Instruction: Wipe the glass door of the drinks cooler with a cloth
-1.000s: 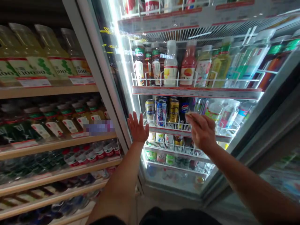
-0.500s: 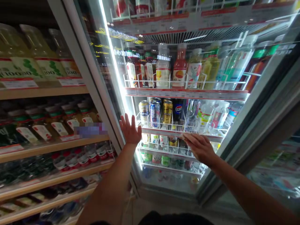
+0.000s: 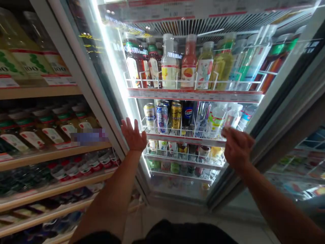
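Observation:
In the head view my left hand [image 3: 133, 135] lies with fingers spread against the glass door [image 3: 175, 189] of a lit drinks cooler, near its left frame. My right hand [image 3: 238, 147] is closed at the right side of the same door, its fingers curled together. What it holds, if anything, I cannot make out. Behind the glass, between my hands, stand a gold can [image 3: 176, 115], a blue-and-silver can [image 3: 161, 118] and a dark Pepsi bottle [image 3: 188, 113] on a wire shelf.
Wooden shelves [image 3: 38, 164] with rows of bottled drinks stand on the left. A red juice bottle [image 3: 188, 64] is on a higher cooler shelf. The cooler's thick grey door frame [image 3: 274, 112] runs along the right, with another glass-fronted section [image 3: 299, 166] beyond.
My right hand has moved right and slightly up across the glass, going from flattened fingers to a closed hand. The left hand stays spread on the door; the view has shifted a little.

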Demonstrator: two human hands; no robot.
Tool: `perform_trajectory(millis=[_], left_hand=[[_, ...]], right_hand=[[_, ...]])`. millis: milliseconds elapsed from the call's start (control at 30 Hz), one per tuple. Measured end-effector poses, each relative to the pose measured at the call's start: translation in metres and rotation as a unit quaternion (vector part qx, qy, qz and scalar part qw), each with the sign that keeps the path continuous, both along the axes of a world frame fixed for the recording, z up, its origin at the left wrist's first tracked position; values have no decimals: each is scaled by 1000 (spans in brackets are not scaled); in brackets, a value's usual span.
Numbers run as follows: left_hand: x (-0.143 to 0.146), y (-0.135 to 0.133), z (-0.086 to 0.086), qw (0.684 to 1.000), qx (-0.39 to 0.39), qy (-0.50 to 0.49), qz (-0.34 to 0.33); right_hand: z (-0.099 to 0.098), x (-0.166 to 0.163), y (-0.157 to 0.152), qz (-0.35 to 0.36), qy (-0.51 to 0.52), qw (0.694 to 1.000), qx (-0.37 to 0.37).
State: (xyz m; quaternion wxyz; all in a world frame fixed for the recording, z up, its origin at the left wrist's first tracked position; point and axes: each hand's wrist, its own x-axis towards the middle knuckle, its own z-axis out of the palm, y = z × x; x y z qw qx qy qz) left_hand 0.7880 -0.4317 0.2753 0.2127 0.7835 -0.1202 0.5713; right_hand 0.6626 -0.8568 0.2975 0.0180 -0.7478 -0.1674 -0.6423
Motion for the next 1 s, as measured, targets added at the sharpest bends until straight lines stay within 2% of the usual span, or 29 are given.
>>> perform_trajectory(millis=[67, 133, 200, 267, 300, 333, 400, 467, 500, 533, 667, 700, 767, 867, 933, 1000], left_hand=[[0, -1, 0, 1000, 11, -7, 5], [1, -1, 0, 1000, 19, -8, 8], [0, -1, 2, 1000, 22, -4, 8], [-2, 1, 3, 1000, 25, 0, 5], [-3, 2, 2, 1000, 28, 0, 1], [-6, 4, 1, 999, 31, -3, -2], [-10, 8, -6, 999, 34, -14, -5], [-14, 12, -20, 999, 30, -22, -3], [-15, 15, -28, 999, 27, -19, 1], [-15, 17, -36, 1000, 28, -13, 5], [-6, 26, -64, 1000, 25, 16, 4], [-2, 28, -68, 1000, 18, 20, -1], [3, 29, -72, 1000, 13, 18, -5], [7, 29, -72, 999, 40, -27, 7], [6, 28, -71, 996, 60, -63, 14], [6, 28, -70, 995, 66, -79, 15]], right_hand=[[16, 6, -2, -34, -68, 995, 70], [13, 8, 5, -36, -68, 994, 71], [-6, 4, 20, 2, 8, 1000, -15], [-25, 0, 35, 50, 99, 986, -122], [-29, -1, 41, 65, 127, 979, -147], [-28, 0, 46, 68, 129, 979, -140], [-16, 6, 52, 50, 77, 994, -59], [-4, 15, 59, 25, 13, 999, 28], [-3, 18, 64, 16, -6, 999, 49], [-5, 19, 71, 14, -9, 999, 47], [-33, 17, 106, 76, 95, 987, -106], [-35, 18, 113, 84, 118, 983, -115], [-31, 23, 124, 72, 123, 988, -63], [-20, 33, 139, 36, 71, 996, 36], [-24, 36, 153, 38, 57, 997, 19], [-35, 36, 171, 62, 72, 993, -68]])
